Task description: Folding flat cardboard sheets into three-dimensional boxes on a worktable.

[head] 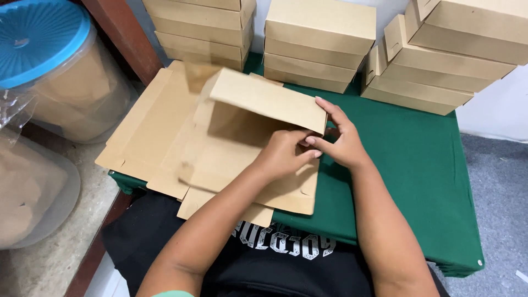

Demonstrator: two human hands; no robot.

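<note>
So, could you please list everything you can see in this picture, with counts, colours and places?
half-folded box: one, brown cardboard, centre, one panel raised.
flat box blank: at least one, brown, beneath it, left.
folded boxes: three stacks, brown, along the back.
tablecloth: one, green, covering the table.
plastic tub: one, clear with blue lid, far left.
floor: grey, right.
black shirt: one, bottom centre.
left hand: on the box's right corner.
right hand: pinching the raised panel's edge.

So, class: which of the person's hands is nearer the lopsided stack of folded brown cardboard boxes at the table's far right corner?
Right. The right hand lies just below that stack; the left hand sits farther left, on the half-folded box.
</note>
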